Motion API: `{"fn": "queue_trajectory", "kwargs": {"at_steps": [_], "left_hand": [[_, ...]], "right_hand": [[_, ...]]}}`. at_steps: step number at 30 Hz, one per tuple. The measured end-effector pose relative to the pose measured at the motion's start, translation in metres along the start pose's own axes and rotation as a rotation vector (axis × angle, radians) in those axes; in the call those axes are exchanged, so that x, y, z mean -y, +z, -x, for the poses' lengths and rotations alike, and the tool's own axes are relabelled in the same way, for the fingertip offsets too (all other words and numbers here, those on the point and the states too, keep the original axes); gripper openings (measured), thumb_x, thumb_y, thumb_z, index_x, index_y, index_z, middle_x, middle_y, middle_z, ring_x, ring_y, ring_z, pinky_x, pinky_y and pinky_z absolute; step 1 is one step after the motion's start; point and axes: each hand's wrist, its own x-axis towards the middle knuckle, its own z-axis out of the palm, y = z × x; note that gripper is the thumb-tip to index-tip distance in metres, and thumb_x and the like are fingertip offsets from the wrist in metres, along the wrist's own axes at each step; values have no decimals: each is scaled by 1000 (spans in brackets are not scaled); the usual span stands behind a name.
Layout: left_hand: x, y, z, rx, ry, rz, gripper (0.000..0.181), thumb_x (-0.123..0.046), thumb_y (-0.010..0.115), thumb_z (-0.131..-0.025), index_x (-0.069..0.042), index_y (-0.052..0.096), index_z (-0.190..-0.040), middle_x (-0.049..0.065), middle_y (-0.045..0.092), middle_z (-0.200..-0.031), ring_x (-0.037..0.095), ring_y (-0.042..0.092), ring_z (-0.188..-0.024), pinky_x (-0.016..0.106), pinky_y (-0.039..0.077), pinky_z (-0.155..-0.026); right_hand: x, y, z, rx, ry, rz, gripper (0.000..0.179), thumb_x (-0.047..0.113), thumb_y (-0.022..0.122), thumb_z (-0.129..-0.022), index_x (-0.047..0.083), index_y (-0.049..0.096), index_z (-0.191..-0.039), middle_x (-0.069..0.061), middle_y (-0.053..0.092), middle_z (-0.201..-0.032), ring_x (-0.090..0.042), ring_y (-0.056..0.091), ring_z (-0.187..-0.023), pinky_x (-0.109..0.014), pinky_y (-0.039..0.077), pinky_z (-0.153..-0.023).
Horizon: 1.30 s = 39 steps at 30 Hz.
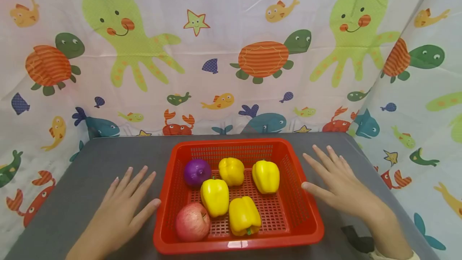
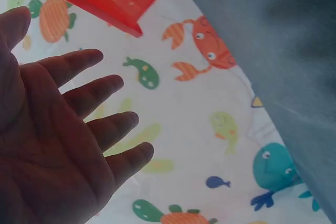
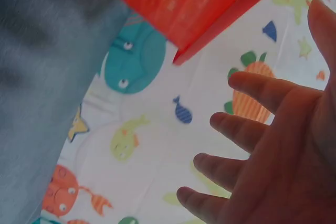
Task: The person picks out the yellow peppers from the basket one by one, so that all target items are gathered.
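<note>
A red plastic basket (image 1: 238, 245) stands on the grey table between both hands. Inside it lie a purple onion (image 1: 197, 172), a red apple (image 1: 193, 222) and several yellow bell peppers (image 1: 215, 197). My left hand (image 1: 120, 208) is spread flat beside the basket's left side, thumb tip close to the rim. To the right of the basket my right hand (image 1: 341, 189) is spread too, its thumb close to that rim. Both wrist views show bare palms with straight, parted fingers: the left palm (image 2: 58, 140) and the right palm (image 3: 289, 156) hold nothing.
The grey tabletop (image 1: 126, 151) extends around the basket. A white curtain (image 1: 209, 23) printed with sea animals hangs behind the table and along both sides. A dark patch (image 1: 357, 239) lies on the table by the right wrist.
</note>
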Motion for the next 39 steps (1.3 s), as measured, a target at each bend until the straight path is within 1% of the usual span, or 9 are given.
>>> {"fn": "queue_trajectory", "kwargs": {"at_steps": [10, 16, 21, 26, 27, 31, 33, 36, 39], "left_hand": [[-18, -3, 4, 20, 47, 34, 75, -67, 52, -93, -20, 47, -151, 11, 40, -156, 44, 21, -146, 70, 16, -109], [-26, 0, 6, 13, 89, 33, 70, -64, 57, -93, -20, 53, -147, 7, 43, -154, 41, 25, -145, 68, 19, -110], [-35, 3, 9, 12, 156, 18, 67, -65, 55, -93, -21, 58, -143, 5, 47, -151, 37, 30, -144, 67, 24, -108], [-45, 6, 11, 76, 191, 61, 67, -68, 52, -92, -25, 58, -142, -1, 48, -151, 33, 30, -145, 64, 21, -111], [-47, 6, 12, 87, 214, 71, 66, -69, 52, -92, -26, 59, -142, -1, 48, -150, 33, 30, -145, 64, 21, -111], [-50, 7, 12, 129, 275, 119, 64, -69, 54, -91, -28, 61, -139, -5, 48, -150, 31, 32, -144, 64, 22, -111], [-52, 8, 13, 130, 306, 137, 61, -68, 56, -91, -29, 62, -137, -7, 48, -150, 30, 33, -144, 64, 25, -110], [-55, 10, 14, 136, 314, 175, 58, -68, 56, -91, -32, 62, -137, -11, 49, -148, 27, 35, -142, 64, 31, -107], [-57, 13, 14, 128, 350, 195, 54, -67, 56, -92, -35, 62, -135, -14, 52, -144, 23, 40, -137, 62, 40, -101]], "right_hand": [[24, 5, -3, 1, -86, 43, 79, 59, 61, -93, 15, 38, -155, -13, 22, -163, -47, 8, -148, -68, 5, -112], [34, 12, -5, 31, -80, 49, 82, 66, 58, -91, 19, 39, -155, -11, 25, -163, -42, 9, -149, -67, 12, -113], [45, 20, -4, 46, -76, 54, 85, 73, 53, -88, 22, 39, -155, -5, 27, -162, -36, 13, -150, -67, 27, -107], [56, 28, -4, 54, -108, 44, 88, 75, 50, -88, 18, 41, -154, -5, 29, -161, -35, 19, -149, -64, 35, -104], [58, 30, -4, 60, -113, 39, 88, 75, 51, -88, 17, 42, -154, -6, 30, -161, -35, 21, -148, -63, 36, -104], [66, 35, -6, 101, -112, 7, 87, 70, 59, -87, 19, 40, -155, -8, 35, -159, -33, 34, -143, -59, 41, -102], [69, 37, -7, 130, -105, -14, 85, 67, 62, -88, 20, 39, -155, -9, 37, -157, -33, 41, -139, -58, 43, -100], [73, 40, -10, 176, -106, -31, 84, 67, 60, -89, 21, 39, -156, -8, 38, -157, -32, 46, -135, -57, 45, -99], [76, 42, -11, 224, -115, -39, 83, 69, 56, -90, 23, 36, -157, -6, 37, -157, -30, 46, -134, -56, 45, -99]]}}
